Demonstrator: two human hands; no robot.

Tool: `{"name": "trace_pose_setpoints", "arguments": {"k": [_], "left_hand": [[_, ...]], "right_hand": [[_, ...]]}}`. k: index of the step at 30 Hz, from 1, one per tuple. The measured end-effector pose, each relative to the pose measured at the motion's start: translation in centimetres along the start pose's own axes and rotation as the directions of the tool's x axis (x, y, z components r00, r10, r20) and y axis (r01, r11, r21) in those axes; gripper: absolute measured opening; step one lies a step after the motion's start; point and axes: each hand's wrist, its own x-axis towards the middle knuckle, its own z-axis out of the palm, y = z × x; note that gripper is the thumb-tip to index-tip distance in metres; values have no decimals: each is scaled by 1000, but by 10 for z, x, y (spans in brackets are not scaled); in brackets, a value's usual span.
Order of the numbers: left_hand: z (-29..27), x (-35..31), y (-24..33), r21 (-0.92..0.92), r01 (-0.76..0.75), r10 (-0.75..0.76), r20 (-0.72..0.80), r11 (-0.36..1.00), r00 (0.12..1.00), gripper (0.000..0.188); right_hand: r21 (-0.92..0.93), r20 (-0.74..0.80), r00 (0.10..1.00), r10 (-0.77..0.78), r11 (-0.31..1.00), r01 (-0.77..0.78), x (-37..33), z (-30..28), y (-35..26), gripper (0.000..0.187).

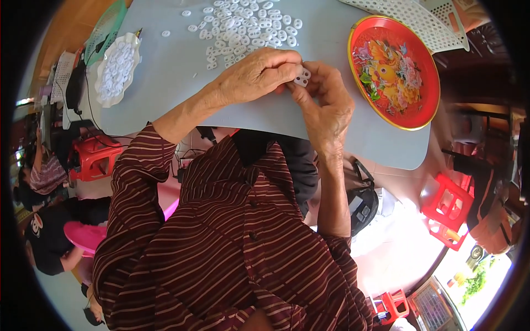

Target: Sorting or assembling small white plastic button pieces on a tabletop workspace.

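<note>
My left hand (259, 76) and my right hand (330, 107) meet above the near part of the table. Between their fingertips is a small white plastic piece (302, 77) with dark-looking round holes. Fingers of both hands are closed on it, and part of it is hidden behind them. Just beyond my hands, a loose pile of small white plastic pieces with oval holes (243, 27) lies spread on the table. A few of the pieces lie apart from the pile, toward the left.
The grey-blue table (165, 71) has a rounded near edge. A scalloped white dish (105, 99) of small white parts stands at left. On the right lies a round red tray (425, 83) with a flower-and-fish print. White perforated baskets (436, 30) are behind it. Red stools (447, 204) stand around; people sit at left.
</note>
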Motion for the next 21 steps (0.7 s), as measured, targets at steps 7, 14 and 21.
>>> {"name": "trace_pose_setpoints", "arguments": {"k": [7,14,21], "left_hand": [[-7,4,2,30,-9,5,111,1000,994,27],[0,7,-1,109,-213,211,36,971,977,21],[1,5,-5,47,-176,176,14,983,984,21]], "right_hand": [[163,33,999,42,985,-47,0,-7,-6,28],[217,49,994,96,971,-105,-1,-12,-5,26],[180,32,998,55,982,-60,1,-8,2,29]]}}
